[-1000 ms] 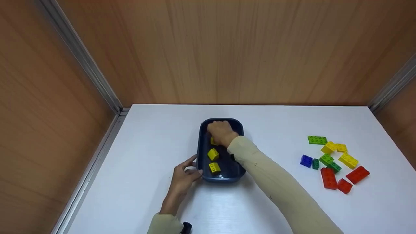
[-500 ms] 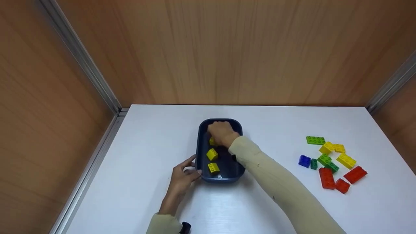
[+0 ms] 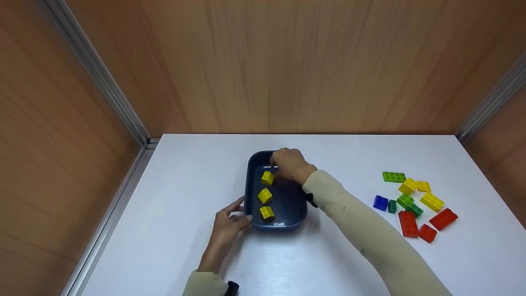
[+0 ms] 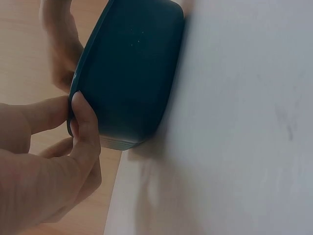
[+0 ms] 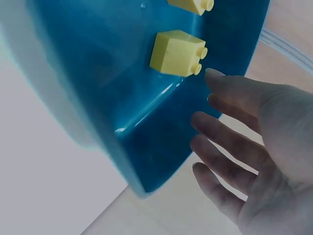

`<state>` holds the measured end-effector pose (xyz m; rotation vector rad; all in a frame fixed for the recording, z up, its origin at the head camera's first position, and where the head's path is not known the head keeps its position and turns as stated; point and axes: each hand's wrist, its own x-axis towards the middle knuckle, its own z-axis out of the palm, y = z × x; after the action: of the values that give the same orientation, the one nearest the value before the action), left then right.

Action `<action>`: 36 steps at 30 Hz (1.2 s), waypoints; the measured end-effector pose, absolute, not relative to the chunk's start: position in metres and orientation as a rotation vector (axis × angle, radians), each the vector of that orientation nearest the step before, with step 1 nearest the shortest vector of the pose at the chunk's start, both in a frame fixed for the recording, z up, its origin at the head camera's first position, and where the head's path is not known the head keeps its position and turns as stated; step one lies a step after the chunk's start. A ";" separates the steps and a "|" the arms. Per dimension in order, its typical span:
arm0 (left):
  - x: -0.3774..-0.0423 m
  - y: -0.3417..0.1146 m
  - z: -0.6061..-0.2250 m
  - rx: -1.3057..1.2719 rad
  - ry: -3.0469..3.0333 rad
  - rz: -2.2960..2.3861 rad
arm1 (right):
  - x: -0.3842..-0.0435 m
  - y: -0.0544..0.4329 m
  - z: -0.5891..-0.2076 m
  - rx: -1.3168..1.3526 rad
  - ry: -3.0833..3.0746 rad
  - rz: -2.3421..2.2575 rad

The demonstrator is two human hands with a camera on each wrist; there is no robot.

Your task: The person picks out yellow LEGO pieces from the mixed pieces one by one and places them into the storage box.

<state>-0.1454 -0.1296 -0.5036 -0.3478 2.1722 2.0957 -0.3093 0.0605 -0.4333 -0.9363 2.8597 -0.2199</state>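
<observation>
A dark blue rectangular tray [image 3: 292,205] sits on the white table, with three yellow toy bricks [image 3: 265,195] in a row along its left side. At the tray's near-left corner, my left hand [image 3: 227,226] pinches the rim; the left wrist view shows thumb and fingers on either side of the rim [image 4: 73,93]. My right hand [image 3: 291,165] is over the far right part of the tray. In the right wrist view its fingers are spread and relaxed, holding nothing, and a fingertip is close to the studs of the farthest yellow brick [image 5: 173,54].
To the right lies a loose group of bricks: a flat light green one [image 3: 394,177], yellow ones [image 3: 432,202], a blue one [image 3: 380,202], green ones [image 3: 405,200] and red ones [image 3: 408,224]. Wooden panels [image 3: 263,70] stand behind and beside the table.
My right hand has lifted off the farthest yellow brick and moved right, uncovering it. My left hand stays on the tray. The whole view has shifted slightly.
</observation>
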 end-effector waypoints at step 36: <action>-0.146 -0.129 -0.505 -0.334 2.150 2.126 | -0.278 0.165 -0.449 -1.144 3.143 -0.282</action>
<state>-0.1458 -0.1288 -0.5048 -0.3344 2.1497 2.1262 -0.2782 0.1651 -0.4491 -1.1439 3.1426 -0.2824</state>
